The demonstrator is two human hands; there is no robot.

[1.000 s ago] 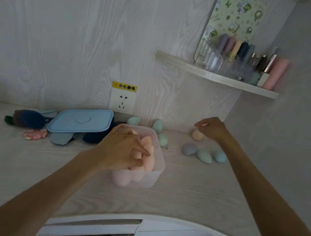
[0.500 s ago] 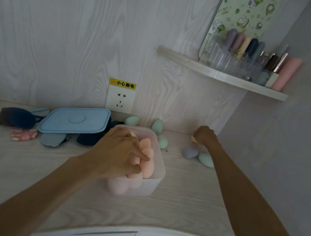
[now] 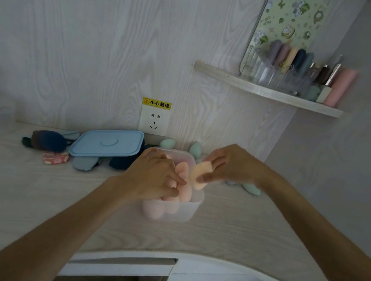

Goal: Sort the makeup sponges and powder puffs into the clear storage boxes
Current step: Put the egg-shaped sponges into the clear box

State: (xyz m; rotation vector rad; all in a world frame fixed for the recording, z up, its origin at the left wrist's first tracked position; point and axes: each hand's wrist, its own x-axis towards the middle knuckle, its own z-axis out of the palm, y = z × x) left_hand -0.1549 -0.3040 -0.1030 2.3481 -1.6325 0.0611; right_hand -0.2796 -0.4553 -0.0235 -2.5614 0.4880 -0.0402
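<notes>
Pale wood-grain desk (image 3: 227, 226), dim light: a clear storage box (image 3: 191, 208) of pink sponges stands at centre. Over its right rim, the right hand (image 3: 233, 164) pinches a peach sponge (image 3: 200, 174); the left hand (image 3: 153, 178) rests inside, fingers curled among the sponges, grip unclear. Best practice would be parting the sponges, then lowering the new one into the gap.

A socket (image 3: 154, 122) is sitting on the wood-grain wall (image 3: 87, 33) under a yellow sticker (image 3: 156, 103), while a corner shelf (image 3: 266, 91) is carrying a clear organiser (image 3: 280, 75) of tubes, a pink bottle (image 3: 340, 87) and a leaning floral board (image 3: 292, 20).
</notes>
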